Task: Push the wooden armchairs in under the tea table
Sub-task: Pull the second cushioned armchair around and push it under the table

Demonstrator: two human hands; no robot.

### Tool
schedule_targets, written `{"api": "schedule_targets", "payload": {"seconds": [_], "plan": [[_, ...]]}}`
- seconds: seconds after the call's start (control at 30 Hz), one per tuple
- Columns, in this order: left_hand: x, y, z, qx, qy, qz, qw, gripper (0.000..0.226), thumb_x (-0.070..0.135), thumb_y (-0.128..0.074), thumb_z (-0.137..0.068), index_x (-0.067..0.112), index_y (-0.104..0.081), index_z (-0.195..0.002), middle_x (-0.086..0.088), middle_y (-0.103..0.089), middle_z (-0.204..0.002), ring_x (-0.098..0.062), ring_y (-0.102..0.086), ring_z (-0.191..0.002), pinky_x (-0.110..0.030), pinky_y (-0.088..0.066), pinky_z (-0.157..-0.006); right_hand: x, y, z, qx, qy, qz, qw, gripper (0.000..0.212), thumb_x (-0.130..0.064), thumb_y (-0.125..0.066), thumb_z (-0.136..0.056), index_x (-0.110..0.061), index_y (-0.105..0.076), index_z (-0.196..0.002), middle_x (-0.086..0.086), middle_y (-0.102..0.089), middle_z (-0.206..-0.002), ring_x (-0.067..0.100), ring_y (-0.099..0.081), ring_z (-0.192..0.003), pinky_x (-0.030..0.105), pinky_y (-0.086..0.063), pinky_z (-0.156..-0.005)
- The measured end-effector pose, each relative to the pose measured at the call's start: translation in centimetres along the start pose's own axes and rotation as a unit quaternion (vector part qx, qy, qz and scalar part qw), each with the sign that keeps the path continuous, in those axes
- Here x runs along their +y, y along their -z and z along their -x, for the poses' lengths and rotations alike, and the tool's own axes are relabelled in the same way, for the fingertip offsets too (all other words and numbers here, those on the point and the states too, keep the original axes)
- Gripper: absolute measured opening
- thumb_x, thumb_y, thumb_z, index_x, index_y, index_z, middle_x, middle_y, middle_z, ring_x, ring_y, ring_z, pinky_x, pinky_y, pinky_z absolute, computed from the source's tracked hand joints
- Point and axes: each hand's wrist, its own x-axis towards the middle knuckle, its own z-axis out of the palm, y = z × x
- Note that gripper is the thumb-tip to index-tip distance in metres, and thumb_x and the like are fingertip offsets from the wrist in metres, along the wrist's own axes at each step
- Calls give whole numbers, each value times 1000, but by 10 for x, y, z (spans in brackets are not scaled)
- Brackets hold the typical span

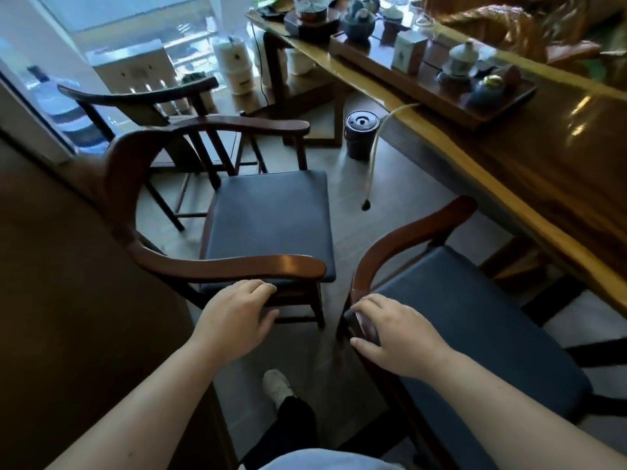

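i see my right hand (398,337) clamped on the curved back rail of the near armchair (475,320), fingers over the top, thumb on the outer side. that chair sits at the right, its blue seat just beside the tea table (529,178) edge, not clearly under it. my left hand (237,317) hovers open, fingers loosely curled, just below the armrest of the middle armchair (268,212), which stands well apart from the table. a third armchair (142,100) stands behind it.
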Motion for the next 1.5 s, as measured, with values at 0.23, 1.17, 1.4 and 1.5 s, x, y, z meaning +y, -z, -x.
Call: {"api": "schedule_targets", "payload": {"seconds": [0.23,1.17,1.4,1.5], "plan": [[-98,10,-57,-39,-1,-50,998,45,38,-71,-80,12,-62,-116,-6,-68,-107,-28,-62,-97,-40,-53,-81,-37,-9,-88,-12,-9,6,1000,57,-53,-61,-88,-28,-46,-138,-7,-51,-138,16,-51,-122,34,-46,-99],[-287,40,-96,-320,13,-231,919,61,62,-52,-85,25,-44,-133,-4,-51,-134,-28,-41,-128,-52,-26,-112,-78,-81,-334,-228,61,38,971,84,-64,-68,-76,-27,-34,-143,3,-47,-138,27,-51,-119,42,-46,-95],[-331,33,-107,-393,-32,-255,883,75,68,-55,-79,25,-38,-138,-4,-48,-136,-29,-37,-131,-58,-17,-114,-84,-108,-346,-272,67,76,957,81,-65,-68,-71,-28,-37,-136,2,-51,-127,27,-52,-115,43,-46,-91],[-347,24,-110,-414,-61,-266,868,80,72,-57,-75,25,-39,-137,-5,-48,-136,-30,-35,-132,-60,-15,-113,-84,-117,-343,-297,42,89,950,80,-65,-68,-69,-29,-38,-134,2,-53,-123,27,-52,-115,43,-45,-91]]}}
